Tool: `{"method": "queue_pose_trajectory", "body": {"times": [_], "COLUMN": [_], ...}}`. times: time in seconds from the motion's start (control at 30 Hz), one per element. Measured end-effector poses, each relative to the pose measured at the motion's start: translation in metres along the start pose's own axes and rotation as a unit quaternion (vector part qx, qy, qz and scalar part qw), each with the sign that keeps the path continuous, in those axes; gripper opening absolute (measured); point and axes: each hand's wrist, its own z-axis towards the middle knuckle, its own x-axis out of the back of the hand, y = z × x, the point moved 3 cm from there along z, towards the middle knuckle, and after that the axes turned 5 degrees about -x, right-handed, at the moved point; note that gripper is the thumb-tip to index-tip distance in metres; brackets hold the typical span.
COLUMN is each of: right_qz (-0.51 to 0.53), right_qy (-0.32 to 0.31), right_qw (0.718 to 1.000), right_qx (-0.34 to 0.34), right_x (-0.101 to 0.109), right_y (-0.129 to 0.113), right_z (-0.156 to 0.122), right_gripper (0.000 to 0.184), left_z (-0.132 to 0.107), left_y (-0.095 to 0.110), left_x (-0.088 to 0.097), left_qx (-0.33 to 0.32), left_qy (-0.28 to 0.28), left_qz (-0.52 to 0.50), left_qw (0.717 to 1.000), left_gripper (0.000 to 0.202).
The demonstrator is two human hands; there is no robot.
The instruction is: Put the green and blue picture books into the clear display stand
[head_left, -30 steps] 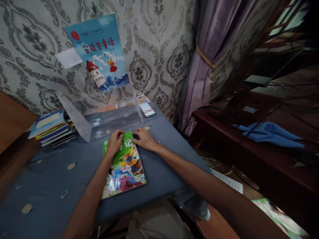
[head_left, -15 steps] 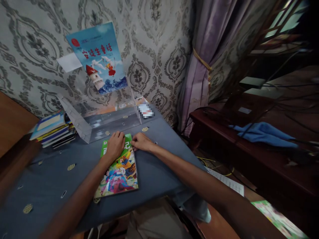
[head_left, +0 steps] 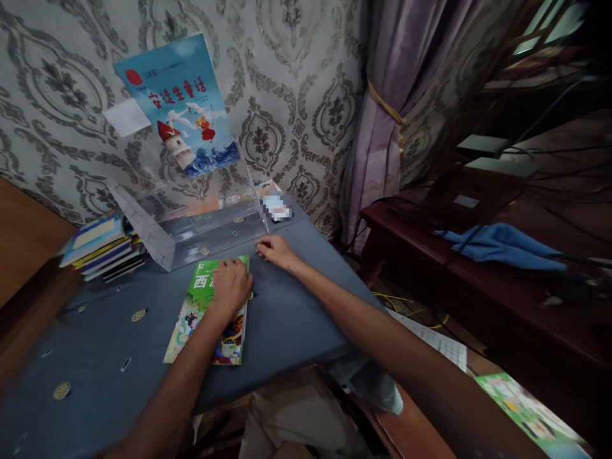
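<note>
A paperback book (head_left: 201,306) with a green top and colourful cartoon figures lies flat on the dark blue tablecloth. My left hand (head_left: 232,284) rests over its upper right part, fingers curled at the right edge, and covers some of the title. To the right and slightly farther back, my right hand (head_left: 275,250) hovers at or just above the cloth, apart from the book. Its fingers are curled together and nothing shows in them. Behind both hands stands a clear acrylic stand (head_left: 217,239), with a blue storybook (head_left: 184,108) upright at its back.
A stack of books (head_left: 102,248) sits at the left. Beyond the stand's right end lies a pixelated white object (head_left: 276,207). A dark red bench (head_left: 406,236) with cables and a blue cloth (head_left: 502,252) stands right. Another colourful book (head_left: 526,408) is low at right.
The green book has shifted left and turned slightly, with my left hand moving toward its right edge. My right hand has come off the book's corner and moved away to the right and back.
</note>
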Motion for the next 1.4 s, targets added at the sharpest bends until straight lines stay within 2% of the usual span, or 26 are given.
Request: {"method": "queue_pose_trajectory", "body": {"times": [0.23, 0.37, 0.67, 0.97, 1.13, 1.4], "right_qz": [0.060, 0.080, 0.083, 0.046, 0.050, 0.062], "right_qy": [-0.010, -0.009, -0.005, -0.008, -0.011, -0.020], "right_qw": [0.989, 0.982, 0.981, 0.987, 0.986, 0.982], "right_qx": [0.137, 0.173, 0.173, 0.157, 0.161, 0.175], "right_x": [-0.011, -0.010, -0.005, -0.002, -0.003, -0.002], "right_y": [0.000, -0.002, -0.007, -0.012, -0.012, -0.018], "right_z": [-0.002, -0.005, -0.006, -0.013, -0.014, -0.017], "right_gripper": [0.042, 0.044, 0.047, 0.046, 0.046, 0.048], "left_z": [0.001, 0.002, 0.006, 0.001, 0.006, 0.011], "left_y": [-0.007, -0.012, -0.018, -0.004, -0.015, -0.032], "left_x": [0.001, 0.000, 0.005, 0.000, 0.000, 0.006], "left_qx": [-0.014, -0.008, 0.006, -0.016, 0.000, -0.012], "left_qy": [-0.013, -0.010, -0.040, -0.008, -0.016, -0.045], "left_qz": [0.000, -0.004, -0.017, 0.007, -0.034, -0.070], "left_qw": [1.000, 1.000, 0.999, 1.000, 0.999, 0.996], "left_gripper": [0.035, 0.036, 0.044, 0.032, 0.032, 0.037]}}
